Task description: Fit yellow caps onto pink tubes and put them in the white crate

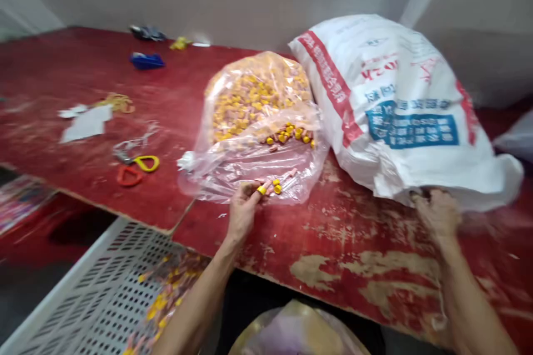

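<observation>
The left hand [244, 205] pinches a small yellow-capped piece [262, 190] between its fingertips at the mouth of a clear plastic bag [250, 166]. Just beyond the hand, the bag lies on the red worktop [333, 233], filled with many more yellow and pink pieces [250, 100]. The right hand [435, 212] is closed on the lower edge of a white woven sack [400, 105], which lies touching the clear bag's far side. Well off beyond the left hand lie scissors [135, 166] with yellow and red handles. Below the left forearm sits a white perforated crate [104, 288].
</observation>
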Demonstrator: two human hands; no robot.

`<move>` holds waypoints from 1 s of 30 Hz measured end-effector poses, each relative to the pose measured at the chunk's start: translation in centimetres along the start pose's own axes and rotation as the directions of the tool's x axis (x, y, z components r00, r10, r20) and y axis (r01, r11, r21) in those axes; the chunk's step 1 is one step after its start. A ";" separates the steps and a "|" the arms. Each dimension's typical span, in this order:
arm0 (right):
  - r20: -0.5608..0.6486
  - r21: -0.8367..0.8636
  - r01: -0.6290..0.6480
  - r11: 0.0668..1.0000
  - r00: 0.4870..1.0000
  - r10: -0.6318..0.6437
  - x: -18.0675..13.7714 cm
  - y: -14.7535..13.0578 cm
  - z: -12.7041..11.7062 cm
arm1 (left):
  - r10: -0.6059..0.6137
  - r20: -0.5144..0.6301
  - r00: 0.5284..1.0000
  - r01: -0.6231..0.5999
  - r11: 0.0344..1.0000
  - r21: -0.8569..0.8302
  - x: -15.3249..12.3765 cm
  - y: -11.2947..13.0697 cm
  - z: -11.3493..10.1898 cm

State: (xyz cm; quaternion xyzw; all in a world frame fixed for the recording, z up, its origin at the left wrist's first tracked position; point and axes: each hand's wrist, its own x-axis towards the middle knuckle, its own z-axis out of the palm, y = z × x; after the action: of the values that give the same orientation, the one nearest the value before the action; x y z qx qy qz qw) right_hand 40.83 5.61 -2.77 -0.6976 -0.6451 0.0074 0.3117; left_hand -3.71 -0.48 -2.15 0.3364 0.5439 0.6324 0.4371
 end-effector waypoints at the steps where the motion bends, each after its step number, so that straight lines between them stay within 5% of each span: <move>1: 0.017 0.058 -0.056 0.997 0.998 0.055 -1.8 0.1 -0.6 | -0.052 0.029 0.998 0.053 0.998 -0.043 -1.0 -0.2 0.7; 3: 0.158 0.284 -0.131 0.950 0.983 0.089 -5.3 -0.9 -1.7 | -0.160 0.125 0.979 0.170 0.982 -0.080 -2.9 -0.7 2.5; 6: 0.379 0.507 -0.128 0.853 0.921 -0.087 -9.2 -4.6 -2.7 | -0.276 0.340 0.899 0.321 0.943 -0.085 -5.5 -1.2 5.8; 9: 0.446 0.557 0.003 0.830 0.843 -0.302 -10.5 -8.4 -2.8 | -0.324 0.525 0.787 0.415 0.908 -0.062 -7.4 -1.3 8.3; 12: 0.444 0.584 0.123 0.803 0.779 -0.443 -10.2 -10.8 -2.1 | -0.336 0.584 0.739 0.434 0.900 -0.031 -8.2 -1.0 9.1; 15: 0.389 0.612 0.233 0.756 0.743 -0.544 -9.6 -11.9 -1.4 | -0.327 0.561 0.761 0.395 0.919 -0.001 -8.3 -0.6 8.5; 18: 0.363 0.632 0.248 0.734 0.743 -0.563 -9.4 -12.3 -0.9 | -0.294 0.456 0.840 0.342 0.939 -0.024 -8.0 -0.7 7.5; 22: 0.409 0.714 -0.053 0.699 0.841 -0.355 -10.2 -12.1 -0.1 | -0.271 0.336 0.902 0.317 0.944 -0.092 -7.5 -1.2 6.6; 26: 0.489 0.828 -0.416 0.376 0.864 -0.119 -11.3 -13.4 1.4 | -0.306 0.351 0.885 0.361 0.927 -0.100 -7.9 -1.5 6.5; 30: 0.470 0.855 -0.426 0.297 0.878 -0.094 -11.9 -15.9 2.4 | -0.338 0.360 0.869 0.399 0.911 -0.108 -8.7 -1.7 6.7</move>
State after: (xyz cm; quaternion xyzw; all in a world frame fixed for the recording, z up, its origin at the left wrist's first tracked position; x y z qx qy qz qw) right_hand 23.63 -4.53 -2.30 -0.4254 -0.4895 0.5710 0.5034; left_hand 6.04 -5.74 -2.20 0.2876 0.4573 0.5170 0.6640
